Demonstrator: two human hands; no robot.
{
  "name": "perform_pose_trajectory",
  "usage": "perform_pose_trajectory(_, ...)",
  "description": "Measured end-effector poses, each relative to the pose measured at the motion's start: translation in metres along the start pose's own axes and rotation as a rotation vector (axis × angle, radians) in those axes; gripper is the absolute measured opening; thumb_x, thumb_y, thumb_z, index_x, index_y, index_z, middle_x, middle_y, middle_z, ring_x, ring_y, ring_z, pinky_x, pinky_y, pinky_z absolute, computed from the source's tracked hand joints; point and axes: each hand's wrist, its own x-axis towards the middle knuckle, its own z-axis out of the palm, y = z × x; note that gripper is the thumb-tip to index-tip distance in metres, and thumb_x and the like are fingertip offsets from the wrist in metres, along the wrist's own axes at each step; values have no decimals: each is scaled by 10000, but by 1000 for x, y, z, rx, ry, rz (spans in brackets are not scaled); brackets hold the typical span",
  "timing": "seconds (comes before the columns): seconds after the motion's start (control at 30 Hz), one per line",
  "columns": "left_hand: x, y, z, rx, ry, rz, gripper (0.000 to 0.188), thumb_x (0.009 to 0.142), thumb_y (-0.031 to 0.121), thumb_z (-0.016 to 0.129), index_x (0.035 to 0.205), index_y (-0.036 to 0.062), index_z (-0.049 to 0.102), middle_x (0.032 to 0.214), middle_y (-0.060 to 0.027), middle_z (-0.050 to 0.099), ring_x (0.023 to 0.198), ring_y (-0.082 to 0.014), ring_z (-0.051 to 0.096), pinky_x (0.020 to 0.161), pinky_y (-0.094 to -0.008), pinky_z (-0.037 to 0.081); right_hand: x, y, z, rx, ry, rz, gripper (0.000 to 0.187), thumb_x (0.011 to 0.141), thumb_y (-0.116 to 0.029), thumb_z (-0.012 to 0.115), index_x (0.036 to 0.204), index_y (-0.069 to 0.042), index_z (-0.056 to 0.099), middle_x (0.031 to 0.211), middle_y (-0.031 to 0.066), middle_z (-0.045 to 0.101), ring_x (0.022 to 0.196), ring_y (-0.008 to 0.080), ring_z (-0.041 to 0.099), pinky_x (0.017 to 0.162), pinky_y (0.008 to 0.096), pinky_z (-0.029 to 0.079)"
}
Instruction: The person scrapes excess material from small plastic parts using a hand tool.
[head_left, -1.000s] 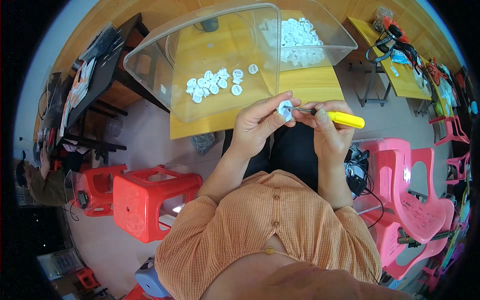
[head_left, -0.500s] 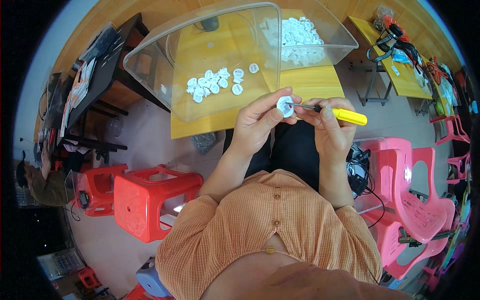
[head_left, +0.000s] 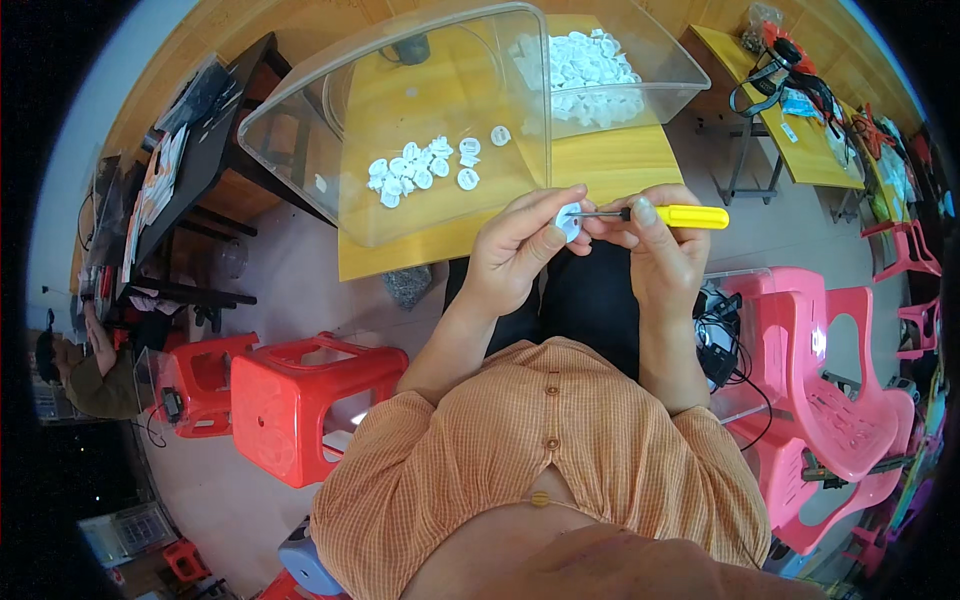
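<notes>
Between the thumb and fingers of my left hand (head_left: 517, 250) is a small round white plastic part (head_left: 568, 222). My right hand (head_left: 660, 235) grips a screwdriver by its yellow handle (head_left: 692, 217). The thin metal shaft (head_left: 600, 214) points left, and its tip meets the white part; I cannot tell how deep it goes. Both hands are over my lap, just off the near edge of the yellow table (head_left: 375, 258). Similar white parts (head_left: 408, 172) lie in a loose cluster inside a clear plastic bin (head_left: 545, 120) on that table.
A second clear bin heaped with white parts (head_left: 592, 80) stands behind on the right. Red stools (head_left: 285, 415) are at my left, pink chairs (head_left: 850, 420) at my right. Black cables (head_left: 718, 345) sit beside my right forearm. Another person's arm (head_left: 100, 385) shows at far left.
The white part has turned in my left fingers, so its face is angled differently. The screwdriver has shifted slightly left and lies more level.
</notes>
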Motion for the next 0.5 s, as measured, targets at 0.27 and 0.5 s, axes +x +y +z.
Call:
perform_pose_trajectory(0.27, 0, 0, -1, 22, -4, -38, 344, 940, 134, 505, 1246, -23, 513, 1106, -122, 569, 806, -146, 622, 757, -242, 489, 3, 0, -3, 49, -1, 55, 127, 886, -69, 572, 942, 30, 514, 827, 162, 628, 722, 279, 682, 657, 369, 587)
perform_pose_trajectory(0.5, 1, 3, -2, -38, 18, -46, 338, 938, 98, 497, 1252, -28, 503, 1116, -136, 573, 844, -161, 624, 768, -250, 502, 0, -1, 4, -10, -43, -10, 118, 884, -61, 573, 944, 27, 521, 830, 168, 629, 789, 289, 675, 713, 387, 579)
